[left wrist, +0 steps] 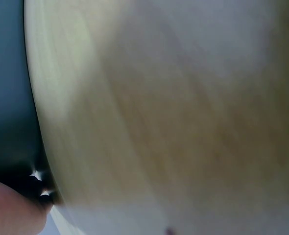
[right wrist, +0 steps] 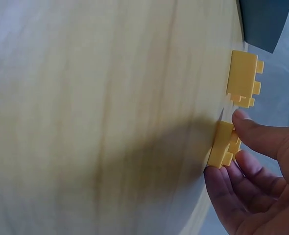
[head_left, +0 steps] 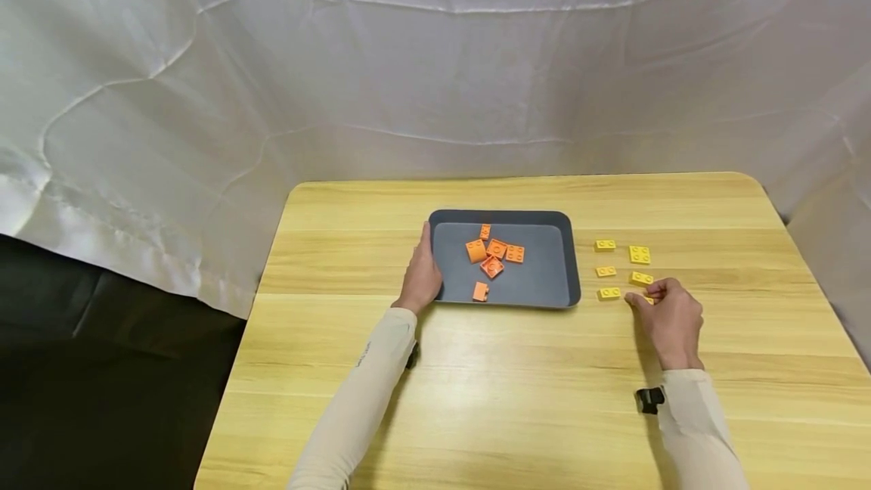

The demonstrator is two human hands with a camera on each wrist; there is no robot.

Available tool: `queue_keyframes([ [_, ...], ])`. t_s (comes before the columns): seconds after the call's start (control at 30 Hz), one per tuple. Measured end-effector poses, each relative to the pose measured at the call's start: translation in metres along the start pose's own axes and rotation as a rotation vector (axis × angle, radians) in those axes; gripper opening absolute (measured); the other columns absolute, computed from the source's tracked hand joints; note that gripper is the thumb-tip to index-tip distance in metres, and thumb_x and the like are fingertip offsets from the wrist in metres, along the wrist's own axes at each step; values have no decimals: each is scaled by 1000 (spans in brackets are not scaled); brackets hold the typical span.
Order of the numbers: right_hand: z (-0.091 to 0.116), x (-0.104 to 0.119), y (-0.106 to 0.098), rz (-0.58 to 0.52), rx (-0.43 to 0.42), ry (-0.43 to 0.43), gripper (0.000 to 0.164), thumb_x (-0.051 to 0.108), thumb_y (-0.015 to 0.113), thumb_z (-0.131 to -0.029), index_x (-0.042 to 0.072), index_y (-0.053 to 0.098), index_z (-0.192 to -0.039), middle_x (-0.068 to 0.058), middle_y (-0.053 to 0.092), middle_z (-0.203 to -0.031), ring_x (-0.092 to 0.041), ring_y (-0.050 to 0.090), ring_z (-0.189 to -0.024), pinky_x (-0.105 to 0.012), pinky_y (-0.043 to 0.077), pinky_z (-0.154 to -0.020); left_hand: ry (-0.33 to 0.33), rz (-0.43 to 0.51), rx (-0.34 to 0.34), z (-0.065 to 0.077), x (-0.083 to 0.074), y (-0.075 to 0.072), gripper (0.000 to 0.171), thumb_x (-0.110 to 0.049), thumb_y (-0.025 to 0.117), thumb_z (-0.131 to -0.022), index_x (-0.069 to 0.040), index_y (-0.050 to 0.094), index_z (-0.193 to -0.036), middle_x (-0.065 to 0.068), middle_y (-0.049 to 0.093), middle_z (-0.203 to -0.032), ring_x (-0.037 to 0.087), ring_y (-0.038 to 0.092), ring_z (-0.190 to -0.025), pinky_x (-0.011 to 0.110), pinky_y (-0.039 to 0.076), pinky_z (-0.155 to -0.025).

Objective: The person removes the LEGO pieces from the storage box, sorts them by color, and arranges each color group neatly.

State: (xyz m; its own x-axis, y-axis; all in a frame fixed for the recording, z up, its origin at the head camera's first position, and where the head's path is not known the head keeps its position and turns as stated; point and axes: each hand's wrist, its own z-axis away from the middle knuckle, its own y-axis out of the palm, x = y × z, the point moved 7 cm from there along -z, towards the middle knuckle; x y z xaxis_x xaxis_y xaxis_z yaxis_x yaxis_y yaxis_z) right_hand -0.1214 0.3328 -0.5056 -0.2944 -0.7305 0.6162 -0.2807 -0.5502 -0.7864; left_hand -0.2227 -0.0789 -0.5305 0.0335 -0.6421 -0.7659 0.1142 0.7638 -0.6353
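Note:
My left hand (head_left: 420, 274) rests against the left side of a dark grey tray (head_left: 544, 278), its visible fingers straight along the wall. The thumb (left wrist: 14, 208) shows beside the tray's edge in the left wrist view. Several orange toy bricks (head_left: 496, 249) lie loose inside the tray. To the right of it, my right hand (head_left: 674, 320) pinches a small yellow toy brick (right wrist: 220, 144) by its ends, low at the tabletop. Beyond that brick stands another yellow brick (right wrist: 242, 73), nearest the thumb. The hand partly hides the pinched brick in the head view.
More yellow bricks (head_left: 609, 294) sit in two loose columns between the tray and my right hand, including a square one (head_left: 640, 254). All stand on a wooden table (head_left: 503, 392). A pale curtain (head_left: 435, 74) hangs behind its far edge.

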Motion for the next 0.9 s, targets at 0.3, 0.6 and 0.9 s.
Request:
queue_keyframes([
  [0.3,0,0,-1,21,3,-1,31,12,85,-88,-8,63,-96,-27,68,-89,-41,64,-81,-42,46,-64,13,-6,0,0,0,1,67,3,33,-109,-10,6,-168,16,29,-168,37,40,-146,47,33,-122],
  [0.6,2,3,-3,10,-11,-46,32,11,85,-88,-11,63,-96,-31,67,-89,-44,64,-80,-47,47,-66,36,-26,-12,-1,0,1,66,4,33,-108,-7,6,-168,16,28,-168,36,39,-147,44,28,-124],
  [0.9,6,3,-2,2,-5,-28,30,11,81,-92,-12,65,-103,-35,69,-99,-47,66,-90,-56,53,-78,30,-23,-16,-2,1,1,67,4,33,-108,-8,7,-168,15,27,-169,35,37,-149,41,24,-125],
])
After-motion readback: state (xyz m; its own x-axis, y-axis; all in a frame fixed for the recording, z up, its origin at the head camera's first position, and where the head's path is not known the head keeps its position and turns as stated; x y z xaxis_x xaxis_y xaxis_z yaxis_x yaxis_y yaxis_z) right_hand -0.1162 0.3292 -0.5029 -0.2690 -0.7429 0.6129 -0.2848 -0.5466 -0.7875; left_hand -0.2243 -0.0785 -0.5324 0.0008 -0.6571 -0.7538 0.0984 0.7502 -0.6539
